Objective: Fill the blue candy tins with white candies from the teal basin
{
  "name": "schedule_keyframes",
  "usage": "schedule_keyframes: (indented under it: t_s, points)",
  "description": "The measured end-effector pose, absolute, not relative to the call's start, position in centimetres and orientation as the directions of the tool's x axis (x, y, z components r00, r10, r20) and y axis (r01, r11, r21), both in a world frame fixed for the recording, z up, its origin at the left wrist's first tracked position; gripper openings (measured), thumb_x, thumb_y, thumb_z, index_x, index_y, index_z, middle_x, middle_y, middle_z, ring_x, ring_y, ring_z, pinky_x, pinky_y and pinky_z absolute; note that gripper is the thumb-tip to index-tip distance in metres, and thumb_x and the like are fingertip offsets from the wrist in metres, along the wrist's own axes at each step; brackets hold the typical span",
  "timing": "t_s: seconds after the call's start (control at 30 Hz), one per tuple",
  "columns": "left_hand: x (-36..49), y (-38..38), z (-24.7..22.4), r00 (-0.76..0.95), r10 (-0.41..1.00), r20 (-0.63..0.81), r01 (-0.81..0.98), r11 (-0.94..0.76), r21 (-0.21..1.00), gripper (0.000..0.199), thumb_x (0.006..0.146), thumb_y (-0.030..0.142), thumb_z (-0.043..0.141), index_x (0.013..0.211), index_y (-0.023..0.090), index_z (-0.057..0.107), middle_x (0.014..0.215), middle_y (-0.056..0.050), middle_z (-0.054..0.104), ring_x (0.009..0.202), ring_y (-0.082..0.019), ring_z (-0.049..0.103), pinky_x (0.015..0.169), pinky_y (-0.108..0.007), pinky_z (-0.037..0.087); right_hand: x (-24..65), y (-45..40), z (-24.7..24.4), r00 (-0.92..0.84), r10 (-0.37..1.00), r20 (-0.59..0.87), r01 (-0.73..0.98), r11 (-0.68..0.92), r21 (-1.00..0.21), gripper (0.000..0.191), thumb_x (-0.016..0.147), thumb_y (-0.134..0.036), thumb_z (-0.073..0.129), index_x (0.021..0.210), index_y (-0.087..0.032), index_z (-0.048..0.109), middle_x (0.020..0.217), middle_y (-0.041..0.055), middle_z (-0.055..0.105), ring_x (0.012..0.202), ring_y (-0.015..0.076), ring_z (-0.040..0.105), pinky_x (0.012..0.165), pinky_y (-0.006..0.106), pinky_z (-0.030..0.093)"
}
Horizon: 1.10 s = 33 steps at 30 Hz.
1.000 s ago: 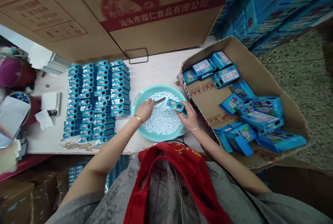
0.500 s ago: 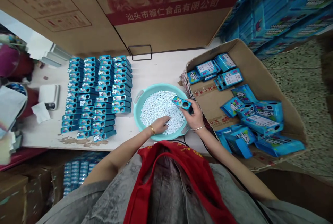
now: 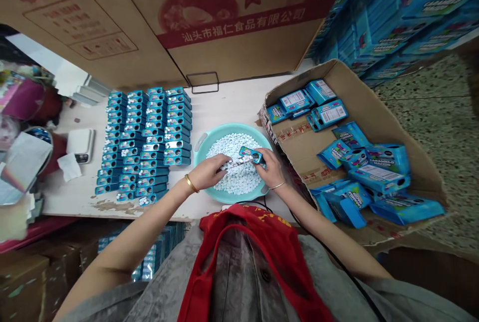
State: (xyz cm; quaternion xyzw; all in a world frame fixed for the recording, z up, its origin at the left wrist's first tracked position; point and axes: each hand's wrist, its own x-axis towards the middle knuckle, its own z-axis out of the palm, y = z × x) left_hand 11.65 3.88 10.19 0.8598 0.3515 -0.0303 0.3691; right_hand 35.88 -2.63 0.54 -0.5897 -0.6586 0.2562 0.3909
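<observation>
tin rows (image 3: 147, 142) left, carton wall (image 3: 268, 125) right

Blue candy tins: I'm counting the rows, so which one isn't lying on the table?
It's the tin in the person's right hand, held over the turquoise basin of white candies. The others lie in rows on the table.

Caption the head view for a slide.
Left hand holds scoop of mints to blue tin in right hand, over teal basin.
</observation>
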Motion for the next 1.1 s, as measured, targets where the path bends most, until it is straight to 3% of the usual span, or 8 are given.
schedule_keyframes:
  t_s: [0.23,0.33,0.5,0.57,0.67,0.83,0.97,1.1]
  points:
    - [17.2,3.9,16.3,0.601,0.533,-0.596,0.735,-0.660,0.152,0.030,0.093,0.008,0.034,0.115,0.011,0.054,0.105,-0.015,0.060,0.085,-0.024,0.067,0.068,-0.034,0.053,34.5,-3.3,0.0,-0.079,0.962,0.262,0.576,0.258,-0.776,0.041,0.082,-0.013,0.050,0.121,-0.022,0.055,0.114,0.0111,0.063,0.109,0.0275,0.058,0.097,0.048,0.050]
    - [18.8,3.2,18.0,0.569,0.539,-0.620,0.726,-0.684,0.072,0.033,0.096,0.009,0.027,0.116,0.009,0.054,0.102,-0.016,0.060,0.087,-0.025,0.069,0.066,-0.033,0.053,34.3,-3.4,-0.1,-0.074,0.967,0.245,0.561,0.243,-0.791,0.039,0.083,-0.013,0.049,0.120,-0.022,0.055,0.113,0.0108,0.063,0.109,0.0269,0.058,0.097,0.047,0.050]
    - [17.8,3.1,18.6,0.588,0.571,-0.573,0.752,-0.647,0.127,0.026,0.096,0.012,0.036,0.112,0.012,0.056,0.103,-0.013,0.059,0.089,-0.024,0.068,0.070,-0.034,0.055,34.4,-3.9,0.1,-0.033,0.984,0.173,0.483,0.167,-0.860,0.031,0.086,-0.021,0.053,0.117,-0.023,0.056,0.113,0.0105,0.064,0.109,0.0267,0.060,0.096,0.046,0.050]
    - [16.2,3.1,17.5,0.634,0.601,-0.487,0.761,-0.598,0.252,0.028,0.093,0.022,0.050,0.120,0.015,0.052,0.115,-0.012,0.057,0.093,-0.023,0.066,0.075,-0.034,0.055,34.0,-4.3,0.3,-0.028,0.989,0.147,0.430,0.145,-0.891,0.030,0.086,-0.026,0.058,0.116,-0.023,0.057,0.110,0.0096,0.065,0.106,0.0263,0.061,0.094,0.044,0.051]
    - [13.4,2.6,14.5,0.693,0.632,-0.347,0.712,-0.526,0.466,0.056,0.085,0.035,0.064,0.134,0.019,0.041,0.131,-0.012,0.049,0.100,-0.022,0.063,0.081,-0.033,0.054,32.5,-5.1,1.2,-0.047,0.992,0.117,0.344,0.126,-0.930,0.032,0.085,-0.032,0.065,0.116,-0.024,0.059,0.108,0.0084,0.067,0.103,0.0258,0.064,0.091,0.042,0.053]
    - [9.3,0.7,11.4,0.689,0.684,-0.239,0.653,-0.443,0.614,0.024,0.092,0.028,0.052,0.113,0.020,0.054,0.105,-0.007,0.059,0.091,-0.017,0.062,0.080,-0.028,0.052,30.3,-4.8,3.7,-0.238,0.963,0.125,0.254,0.186,-0.949,0.055,0.085,-0.043,0.066,0.134,-0.023,0.049,0.125,0.0106,0.063,0.117,0.0247,0.060,0.101,0.041,0.049]
    - [3.2,0.5,10.9,0.475,0.876,-0.081,0.742,-0.349,0.572,0.028,0.090,0.042,0.051,0.111,0.024,0.054,0.101,-0.004,0.061,0.091,-0.020,0.060,0.081,-0.033,0.053,37.1,-1.4,3.8,-0.050,0.987,0.153,0.436,0.160,-0.886,0.055,0.088,-0.043,0.062,0.137,-0.025,0.047,0.128,0.0112,0.060,0.116,0.0243,0.057,0.102,0.042,0.047]
    - [-4.2,0.7,9.5,0.278,0.956,-0.087,0.886,-0.221,0.408,0.031,0.083,0.055,0.049,0.099,0.029,0.052,0.084,0.000,0.058,0.073,-0.022,0.060,0.063,-0.035,0.053,50.9,0.3,4.0,0.351,0.929,0.120,0.785,-0.222,-0.579,0.041,0.087,-0.039,0.058,0.122,-0.016,0.058,0.115,0.0159,0.061,0.112,0.0301,0.054,0.101,0.050,0.042]
